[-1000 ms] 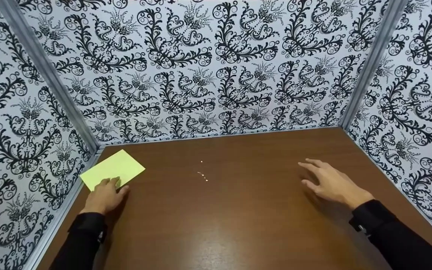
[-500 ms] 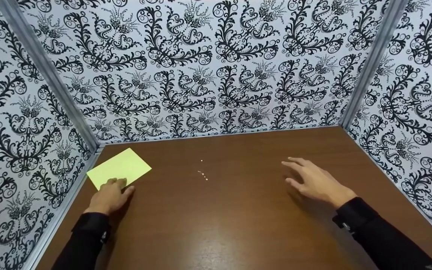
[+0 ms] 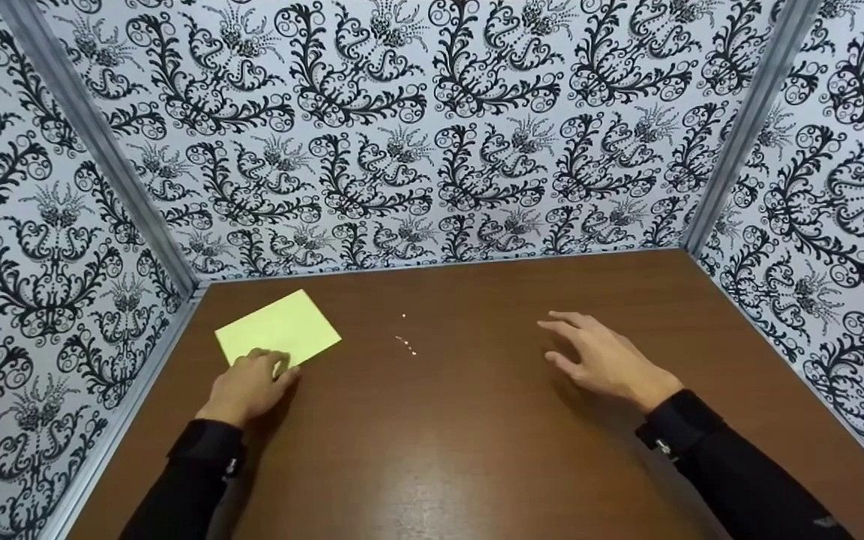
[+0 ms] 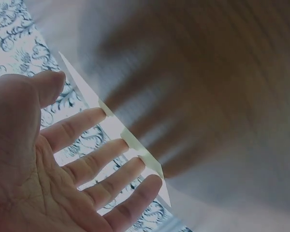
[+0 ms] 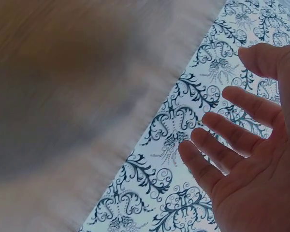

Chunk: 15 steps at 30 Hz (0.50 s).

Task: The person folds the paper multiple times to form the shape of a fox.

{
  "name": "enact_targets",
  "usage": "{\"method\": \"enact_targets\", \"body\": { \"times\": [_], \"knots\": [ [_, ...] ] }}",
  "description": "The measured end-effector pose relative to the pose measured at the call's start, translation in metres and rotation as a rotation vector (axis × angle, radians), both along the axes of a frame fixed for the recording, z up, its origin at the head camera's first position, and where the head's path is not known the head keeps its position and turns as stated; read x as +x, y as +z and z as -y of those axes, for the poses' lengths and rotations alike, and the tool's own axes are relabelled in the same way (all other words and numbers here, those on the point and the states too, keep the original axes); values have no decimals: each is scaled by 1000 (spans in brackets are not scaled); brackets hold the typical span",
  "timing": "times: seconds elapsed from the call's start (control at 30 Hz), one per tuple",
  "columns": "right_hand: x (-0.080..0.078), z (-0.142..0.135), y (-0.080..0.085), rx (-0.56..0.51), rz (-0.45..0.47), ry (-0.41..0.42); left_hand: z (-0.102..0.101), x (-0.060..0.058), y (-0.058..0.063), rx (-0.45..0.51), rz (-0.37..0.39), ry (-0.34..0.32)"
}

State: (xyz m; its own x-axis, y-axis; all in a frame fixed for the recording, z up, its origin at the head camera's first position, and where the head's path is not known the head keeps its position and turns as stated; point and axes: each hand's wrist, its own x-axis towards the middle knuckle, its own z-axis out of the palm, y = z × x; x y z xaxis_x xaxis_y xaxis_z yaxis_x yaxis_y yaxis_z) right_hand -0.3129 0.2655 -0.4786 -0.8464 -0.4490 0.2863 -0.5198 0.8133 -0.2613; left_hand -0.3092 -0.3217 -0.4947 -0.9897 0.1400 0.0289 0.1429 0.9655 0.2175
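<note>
In the head view, the paper (image 3: pixel 278 326) lies on the left part of the table (image 3: pixel 432 420), flat and set at a slant. Compared with a second ago, it has slid to the right, closer to the pale specks (image 3: pixel 406 345), and the left hand (image 3: pixel 248 386) has shifted along with it. The left fingers lie on its near edge, slightly bent. The right hand (image 3: pixel 608 364) has moved inward, to the left; it is raised over the table, well apart from the paper, with the specks between. Its fingers are extended and relaxed.

In the left wrist view, four fingers are spread and nearly straight, their tips against the paper; the thumb stands apart from it.

In the right wrist view, fingers and thumb are open and spread, seen against the patterned wall (image 5: pixel 174 125).
</note>
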Motion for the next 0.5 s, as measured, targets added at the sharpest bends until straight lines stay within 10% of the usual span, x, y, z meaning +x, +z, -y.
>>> {"method": "enact_targets", "body": {
  "times": [0.5],
  "knots": [
    [-7,34,0,-37,11,39,-54,3,-6,38,-75,-51]
  ]
}}
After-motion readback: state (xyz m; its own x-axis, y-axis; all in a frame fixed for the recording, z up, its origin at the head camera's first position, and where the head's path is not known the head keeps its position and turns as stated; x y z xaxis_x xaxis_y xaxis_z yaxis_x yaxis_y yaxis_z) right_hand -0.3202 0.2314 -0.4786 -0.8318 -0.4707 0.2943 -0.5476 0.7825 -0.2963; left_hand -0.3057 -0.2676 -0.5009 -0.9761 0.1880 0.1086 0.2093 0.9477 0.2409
